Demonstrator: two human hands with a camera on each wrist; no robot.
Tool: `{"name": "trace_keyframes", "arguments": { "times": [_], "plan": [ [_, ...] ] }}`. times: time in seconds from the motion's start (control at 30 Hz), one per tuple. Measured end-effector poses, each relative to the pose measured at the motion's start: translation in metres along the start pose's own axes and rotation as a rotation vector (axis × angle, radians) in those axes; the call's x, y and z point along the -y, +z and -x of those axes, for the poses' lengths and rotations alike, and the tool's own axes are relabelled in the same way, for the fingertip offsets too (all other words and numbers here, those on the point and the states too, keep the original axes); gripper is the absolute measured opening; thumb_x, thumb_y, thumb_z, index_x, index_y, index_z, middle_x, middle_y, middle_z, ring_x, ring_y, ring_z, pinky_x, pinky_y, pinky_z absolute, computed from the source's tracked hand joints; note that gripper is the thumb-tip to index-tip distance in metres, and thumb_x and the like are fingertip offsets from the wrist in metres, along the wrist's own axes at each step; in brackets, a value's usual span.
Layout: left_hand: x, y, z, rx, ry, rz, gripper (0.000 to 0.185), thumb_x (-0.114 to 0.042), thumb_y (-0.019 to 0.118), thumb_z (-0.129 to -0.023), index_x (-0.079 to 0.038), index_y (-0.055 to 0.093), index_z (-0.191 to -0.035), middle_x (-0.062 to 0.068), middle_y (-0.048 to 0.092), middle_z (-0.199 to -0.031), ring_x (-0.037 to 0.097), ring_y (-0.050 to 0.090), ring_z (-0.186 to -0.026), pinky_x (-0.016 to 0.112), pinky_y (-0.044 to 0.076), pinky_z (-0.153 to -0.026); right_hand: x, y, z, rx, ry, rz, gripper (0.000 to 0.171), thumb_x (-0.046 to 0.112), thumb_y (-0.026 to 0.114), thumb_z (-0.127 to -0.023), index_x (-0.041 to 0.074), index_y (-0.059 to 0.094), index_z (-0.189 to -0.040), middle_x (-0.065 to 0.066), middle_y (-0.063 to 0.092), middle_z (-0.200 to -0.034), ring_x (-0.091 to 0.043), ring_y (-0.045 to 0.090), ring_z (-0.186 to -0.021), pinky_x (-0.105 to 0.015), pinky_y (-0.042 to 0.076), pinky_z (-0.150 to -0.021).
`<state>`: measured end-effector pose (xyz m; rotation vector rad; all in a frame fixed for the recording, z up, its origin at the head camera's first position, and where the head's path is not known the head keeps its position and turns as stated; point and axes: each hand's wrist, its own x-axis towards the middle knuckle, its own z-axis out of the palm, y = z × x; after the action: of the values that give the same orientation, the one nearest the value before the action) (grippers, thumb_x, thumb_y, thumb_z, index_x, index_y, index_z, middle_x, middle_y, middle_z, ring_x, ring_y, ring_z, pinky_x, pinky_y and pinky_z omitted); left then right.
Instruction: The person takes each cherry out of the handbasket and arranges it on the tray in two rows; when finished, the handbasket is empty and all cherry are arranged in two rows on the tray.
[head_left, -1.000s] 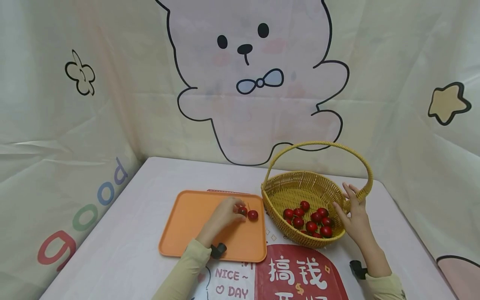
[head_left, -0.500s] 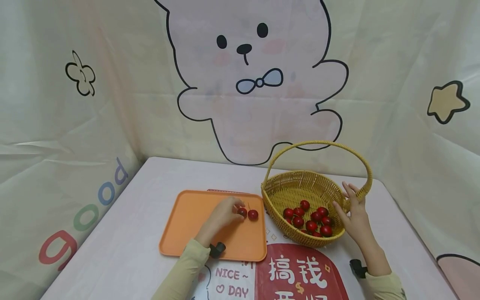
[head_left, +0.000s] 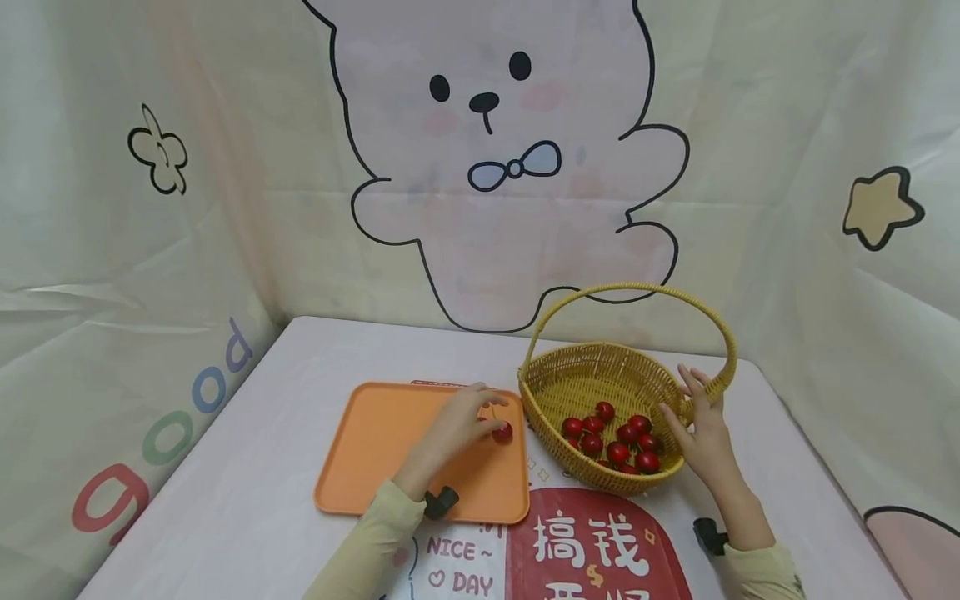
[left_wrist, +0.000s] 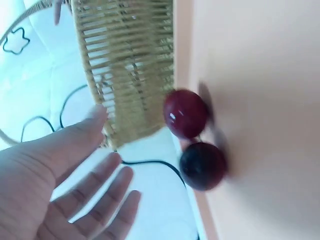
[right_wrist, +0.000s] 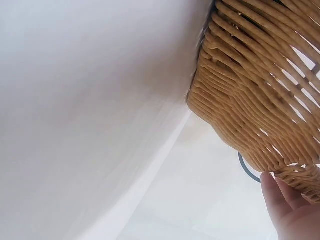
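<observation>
My left hand (head_left: 453, 421) hovers over the orange tray (head_left: 367, 467), its fingers spread and relaxed. Two dark red cherries (left_wrist: 185, 114) lie on the tray near its right edge; the left wrist view shows the fingers apart from them. In the head view one cherry (head_left: 502, 432) shows beside the fingertips, the other mostly covered by the hand. At the right, my right hand (head_left: 708, 442) holds the rim of a yellow woven basket (head_left: 543, 429) at the handle's base, thumb inside and fingers outside. Several red cherries (head_left: 592, 444) sit in the basket.
The basket's tall arched handle (head_left: 626, 287) rises above it. Tray and basket stand side by side on a white table (head_left: 300, 375) with a printed red patch (head_left: 592, 533) in front. Printed fabric walls (head_left: 495, 250) enclose the back and sides.
My left hand has spread its fingers from beside the left cherry and shifted slightly up and right, now covering most of that cherry. The right hand stays on the basket; the head view shifted slightly.
</observation>
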<state>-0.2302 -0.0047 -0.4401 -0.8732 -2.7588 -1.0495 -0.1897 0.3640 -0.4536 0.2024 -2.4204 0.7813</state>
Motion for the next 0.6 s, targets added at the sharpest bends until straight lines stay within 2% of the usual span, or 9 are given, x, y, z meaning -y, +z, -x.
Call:
{"name": "trace_keyframes", "arguments": {
  "times": [0.2,0.3,0.4,0.6],
  "plan": [
    [-0.018,0.006,-0.014,-0.03,0.139,-0.064,0.024,-0.022,0.068,-0.085,-0.013,0.068,-0.107,0.004,0.063,-0.103,0.017,0.056,-0.098,0.029,0.048,-0.085,-0.001,0.001,0.0,-0.001,0.005,-0.006,0.075,0.001,0.065,-0.084,0.015,0.025,-0.146,-0.023,0.022,-0.14,-0.049,0.046,-0.113,-0.069,0.041,-0.073],
    [-0.026,0.009,-0.02,-0.024,0.198,-0.093,0.025,-0.024,0.067,-0.085,-0.014,0.068,-0.108,0.001,0.062,-0.103,0.015,0.055,-0.099,0.028,0.047,-0.087,-0.002,0.002,0.001,-0.002,0.006,-0.006,0.075,0.001,0.065,-0.084,0.015,0.026,-0.146,-0.023,0.023,-0.14,-0.048,0.046,-0.113,-0.069,0.041,-0.073],
    [-0.033,0.013,-0.026,0.006,0.231,-0.095,0.025,-0.025,0.066,-0.086,-0.015,0.067,-0.109,-0.002,0.061,-0.106,0.014,0.054,-0.102,0.026,0.046,-0.09,-0.002,0.002,0.001,-0.003,0.006,-0.003,0.075,0.001,0.065,-0.084,0.015,0.026,-0.146,-0.023,0.023,-0.14,-0.048,0.046,-0.113,-0.068,0.042,-0.073],
    [-0.039,0.023,-0.039,0.055,0.28,-0.116,0.025,-0.027,0.063,-0.087,-0.016,0.067,-0.109,-0.004,0.06,-0.104,0.008,0.056,-0.098,0.019,0.046,-0.085,-0.002,0.002,0.001,-0.006,0.005,-0.001,0.076,0.0,0.065,-0.083,0.015,0.026,-0.146,-0.023,0.023,-0.14,-0.047,0.046,-0.114,-0.068,0.042,-0.073]
  ]
}}
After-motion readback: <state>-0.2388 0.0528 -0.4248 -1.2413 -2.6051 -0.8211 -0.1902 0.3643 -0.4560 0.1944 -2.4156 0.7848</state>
